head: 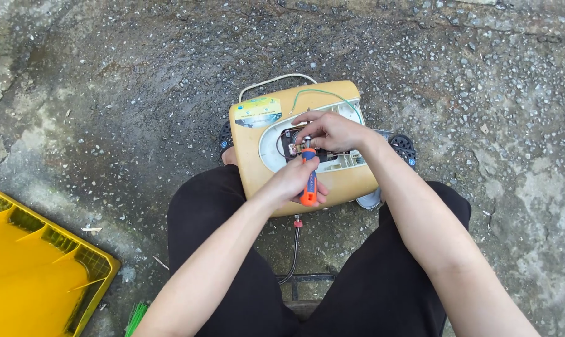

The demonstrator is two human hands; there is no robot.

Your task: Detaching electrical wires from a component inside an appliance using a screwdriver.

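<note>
A tan plastic appliance housing (pixel 257 156) rests between my knees, its white oval inner recess (pixel 271 150) exposed. My left hand (pixel 292 181) grips an orange-handled screwdriver (pixel 309 181) held upright, tip down in the recess. My right hand (pixel 332 130) reaches over the housing and pinches the screwdriver's shaft near a dark part (pixel 293 145) inside. A green wire (pixel 323 93) loops across the housing's top.
A yellow plastic crate (pixel 45 274) sits at the lower left on rough wet concrete. A white cord (pixel 276 80) arcs behind the housing. A thin hose (pixel 293 253) runs down between my legs. Dark sandals (pixel 404 148) flank the housing.
</note>
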